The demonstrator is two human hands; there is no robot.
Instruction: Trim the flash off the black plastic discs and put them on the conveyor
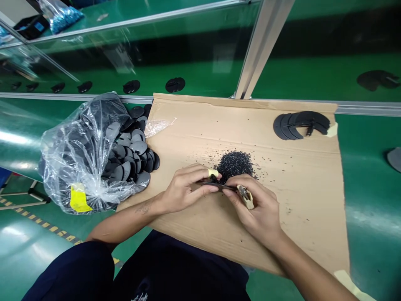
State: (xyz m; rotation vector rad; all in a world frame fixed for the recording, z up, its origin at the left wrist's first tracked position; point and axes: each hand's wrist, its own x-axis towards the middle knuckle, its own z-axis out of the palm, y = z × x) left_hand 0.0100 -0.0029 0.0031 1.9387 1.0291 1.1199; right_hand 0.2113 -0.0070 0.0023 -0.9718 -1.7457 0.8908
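Two bare hands meet low over a sheet of brown corrugated cardboard laid on the glossy green table. The left hand has its grip pinched on a thin, flat black plastic piece, seen edge-on and held level just above the cardboard; a strip of yellow tape wraps its index fingertip. The right hand has its grip pressed around a small beige-handled tool, with its fingertips touching the near end of the same piece; whether the tool has a blade I cannot tell.

Just beyond the fingers lies a heap of fine black plastic shavings, with crumbs scattered around it. At the left edge of the cardboard a crumpled clear plastic bag spills dark grey round plastic discs; at the far right corner a fanned stack of black discs rests apart from the rest.

The piece looks light, stiff and smooth, so likely a little slippery and springy if bent. It seems best held by its flat faces near the rim, thumb above and fingers below, close to the edge being worked, so it neither flexes nor twists.
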